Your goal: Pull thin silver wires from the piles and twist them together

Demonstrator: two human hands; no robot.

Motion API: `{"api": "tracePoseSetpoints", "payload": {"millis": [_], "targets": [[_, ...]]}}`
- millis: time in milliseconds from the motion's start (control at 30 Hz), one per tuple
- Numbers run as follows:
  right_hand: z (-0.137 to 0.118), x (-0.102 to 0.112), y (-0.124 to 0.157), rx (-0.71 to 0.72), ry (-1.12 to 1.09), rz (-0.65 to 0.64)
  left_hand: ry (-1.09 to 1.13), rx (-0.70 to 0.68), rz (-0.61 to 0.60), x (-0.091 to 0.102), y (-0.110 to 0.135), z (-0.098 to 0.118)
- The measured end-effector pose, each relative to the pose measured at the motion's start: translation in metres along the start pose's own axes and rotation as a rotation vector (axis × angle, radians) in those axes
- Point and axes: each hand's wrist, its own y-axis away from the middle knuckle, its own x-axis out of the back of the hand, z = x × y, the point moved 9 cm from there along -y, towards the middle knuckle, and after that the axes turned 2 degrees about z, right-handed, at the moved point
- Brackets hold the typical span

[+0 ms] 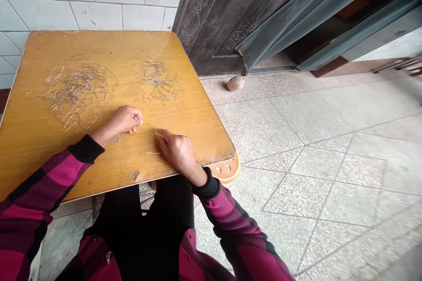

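Note:
Between my two hands runs a thin dark wire (150, 124), held a little above the wooden tabletop (99, 158). My left hand (124, 119) is closed, pinching one end of it between thumb and fingertips. At the other end, my right hand (178, 149) is closed too, with thumb and forefinger on the wire. A short pale strand (152, 153) lies on the table just left of my right hand. Beyond my left hand spreads a large tangle of thin wires (79, 92). A smaller pile of similar wires (158, 81) lies farther right.
An orange corner piece (227, 168) juts out under the table's near right corner. White wall tiles (52, 17) border the far edge. A dark carved door (217, 13) and a grey-blue curtain (290, 22) stand behind, with a roundish stone-like object (235, 83) on the tiled floor.

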Motion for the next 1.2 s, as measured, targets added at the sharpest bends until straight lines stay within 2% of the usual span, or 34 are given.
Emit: {"api": "tracePoseSetpoints", "payload": {"millis": [467,833,1200], "targets": [[-0.012,-0.006,0.008,-0.054,0.083,-0.149,0.005,0.124,-0.016,-0.007,-0.013,-0.011],[-0.048,-0.013,0.022,-0.071,-0.003,-0.28,-0.034,0.122,0.022,-0.006,-0.014,-0.01],[-0.084,-0.017,0.014,-0.028,-0.097,-0.341,-0.082,0.105,0.016,-0.004,-0.013,-0.005]]}}
